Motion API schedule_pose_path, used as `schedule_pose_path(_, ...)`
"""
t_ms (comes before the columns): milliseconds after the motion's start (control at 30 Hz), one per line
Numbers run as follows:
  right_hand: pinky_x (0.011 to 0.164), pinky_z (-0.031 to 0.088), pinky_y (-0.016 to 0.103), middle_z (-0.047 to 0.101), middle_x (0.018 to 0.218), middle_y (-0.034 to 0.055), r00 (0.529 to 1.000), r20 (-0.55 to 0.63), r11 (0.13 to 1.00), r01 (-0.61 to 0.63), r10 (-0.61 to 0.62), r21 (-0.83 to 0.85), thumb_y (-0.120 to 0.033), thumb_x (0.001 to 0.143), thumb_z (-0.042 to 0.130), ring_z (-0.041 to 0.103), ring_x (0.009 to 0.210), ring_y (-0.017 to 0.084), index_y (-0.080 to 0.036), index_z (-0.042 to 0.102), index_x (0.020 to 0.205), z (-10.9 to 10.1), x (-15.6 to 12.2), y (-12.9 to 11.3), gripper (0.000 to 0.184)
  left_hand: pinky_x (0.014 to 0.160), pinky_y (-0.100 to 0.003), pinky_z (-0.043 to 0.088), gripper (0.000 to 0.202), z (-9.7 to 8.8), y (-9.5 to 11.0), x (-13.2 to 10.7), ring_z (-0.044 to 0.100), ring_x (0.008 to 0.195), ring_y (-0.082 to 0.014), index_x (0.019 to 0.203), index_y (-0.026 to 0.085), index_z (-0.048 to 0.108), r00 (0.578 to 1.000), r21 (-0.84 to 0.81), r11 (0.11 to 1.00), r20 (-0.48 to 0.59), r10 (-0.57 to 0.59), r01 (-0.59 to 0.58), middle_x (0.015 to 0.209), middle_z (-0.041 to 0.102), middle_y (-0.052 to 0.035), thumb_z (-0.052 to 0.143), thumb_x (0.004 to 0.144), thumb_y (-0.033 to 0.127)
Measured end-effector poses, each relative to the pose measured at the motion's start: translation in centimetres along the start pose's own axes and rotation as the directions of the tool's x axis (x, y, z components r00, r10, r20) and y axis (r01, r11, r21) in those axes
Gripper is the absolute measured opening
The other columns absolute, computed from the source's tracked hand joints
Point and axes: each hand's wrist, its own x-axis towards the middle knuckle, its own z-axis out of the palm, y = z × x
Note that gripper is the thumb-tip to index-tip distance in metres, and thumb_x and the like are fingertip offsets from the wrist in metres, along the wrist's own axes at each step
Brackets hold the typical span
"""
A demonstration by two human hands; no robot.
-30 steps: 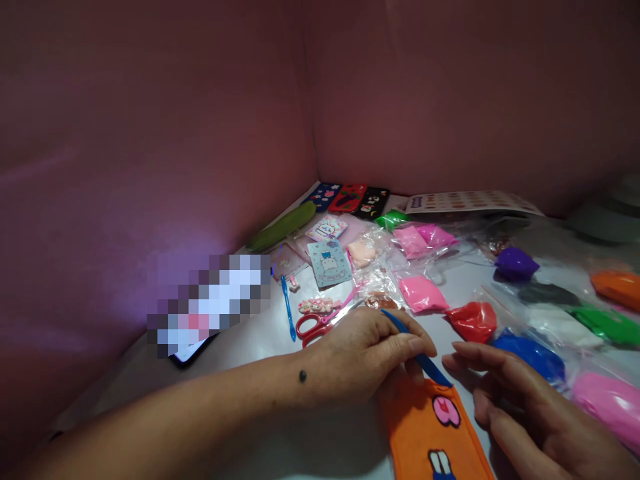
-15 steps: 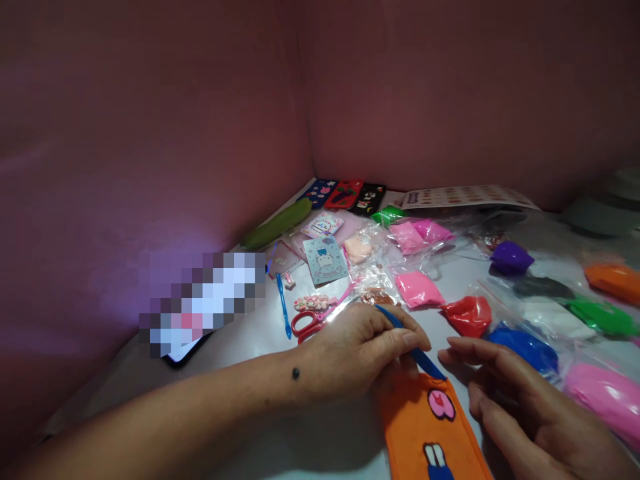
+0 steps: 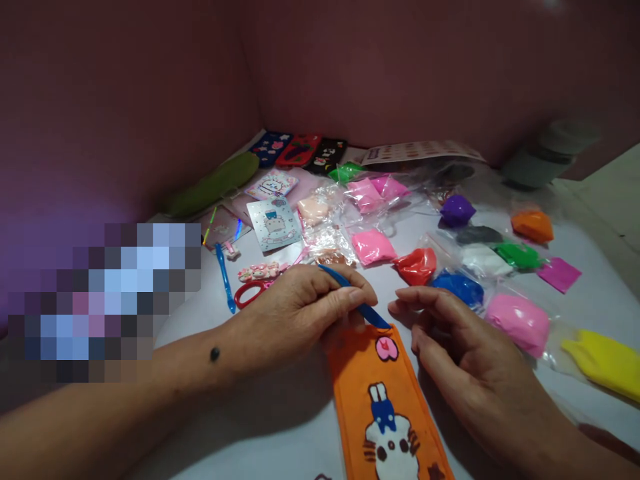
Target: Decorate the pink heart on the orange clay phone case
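Note:
My left hand (image 3: 305, 310) pinches a thin blue plastic tool (image 3: 356, 306), whose tip rests at the top edge of an orange felt case (image 3: 383, 400). The case lies flat and bears a pink shape and a white rabbit figure in blue. My right hand (image 3: 465, 357) rests beside the case's right edge, fingers loosely curled and apart, holding nothing, its fingertips near the tool's tip.
Bags of coloured clay lie across the white table (image 3: 270, 427): pink (image 3: 515, 321), blue (image 3: 457, 287), red (image 3: 416, 265), purple (image 3: 457, 209), green (image 3: 517, 254), orange (image 3: 533, 225), yellow (image 3: 603, 360). Red scissors (image 3: 253, 292), a second blue tool (image 3: 224, 278), stickers and several felt cases lie farther back. Pink walls enclose the corner.
The view has swung right and down, showing more of the orange case and the table's right side. Both hands hold the same pose around the tool and the case.

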Motion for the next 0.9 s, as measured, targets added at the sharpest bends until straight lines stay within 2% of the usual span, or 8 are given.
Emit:
schedule_pose_path(67, 0.085, 0.055, 0.032, 0.060, 0.116, 0.0068, 1.000, 0.002, 1.000, 0.002, -0.002, 0.005, -0.031, 0.091, 0.049, 0.060, 0.108, 0.020, -0.026, 0.049, 0.118, -0.02, 0.02, -0.01, 0.028, 0.044, -0.011, 0.035, 0.027, 0.03, -0.01, 0.00, 0.043, 0.048, -0.0029, 0.080, 0.010, 0.069, 1.000, 0.008, 1.000, 0.000, 0.013, -0.013, 0.059, 0.052, 0.0040, 0.049, 0.093, 0.023)
schedule_pose_path(267, 0.085, 0.055, 0.029, 0.061, 0.114, 0.0039, 1.000, -0.010, 1.000, 0.016, -0.016, 0.009, -0.030, 0.091, 0.048, 0.060, 0.107, 0.017, -0.029, 0.049, 0.116, 0.07, 0.21, -0.18, 0.025, 0.047, -0.010, 0.038, 0.033, 0.16, -0.25, 0.10, 0.048, 0.053, -0.0029, 0.069, 0.010, 0.069, 1.000, 0.032, 0.999, -0.004, 0.024, -0.024, 0.062, 0.054, 0.0028, 0.049, 0.093, 0.022)
schedule_pose_path(500, 0.084, 0.054, 0.025, 0.061, 0.113, 0.0022, 1.000, 0.002, 0.999, 0.016, -0.016, 0.029, -0.029, 0.091, 0.048, 0.061, 0.106, 0.015, -0.030, 0.049, 0.115, 0.03, -0.13, -0.34, 0.024, 0.046, -0.009, 0.038, 0.030, 0.07, -0.39, 0.24, 0.045, 0.050, -0.0032, 0.076, 0.012, 0.071, 0.999, 0.084, 0.996, -0.010, 0.032, -0.031, 0.057, 0.052, 0.0040, 0.049, 0.093, 0.023)
schedule_pose_path(767, 0.083, 0.053, 0.023, 0.061, 0.110, 0.0016, 0.999, -0.011, 0.999, 0.047, -0.047, 0.005, -0.026, 0.090, 0.048, 0.061, 0.103, 0.013, -0.029, 0.050, 0.113, -0.08, 0.11, -0.50, 0.023, 0.044, -0.010, 0.037, 0.027, 0.17, -0.53, 0.19, 0.046, 0.050, -0.0040, 0.081, 0.014, 0.074, 0.999, 0.089, 0.996, -0.025, 0.030, -0.028, 0.063, 0.057, 0.0025, 0.050, 0.091, 0.022)
schedule_pose_path(900, 0.071, 0.054, 0.024, 0.061, 0.100, 0.0026, 0.997, -0.018, 0.997, 0.071, -0.072, -0.042, -0.023, 0.087, 0.048, 0.062, 0.090, 0.014, -0.026, 0.052, 0.109, -0.10, 0.04, -0.70, 0.023, 0.043, -0.010, 0.037, 0.026, 0.14, -0.77, 0.15, 0.046, 0.050, -0.0041, 0.084, 0.014, 0.074, 0.999, 0.097, 0.995, -0.031, 0.031, -0.028, 0.063, 0.057, 0.0025, 0.051, 0.091, 0.024)
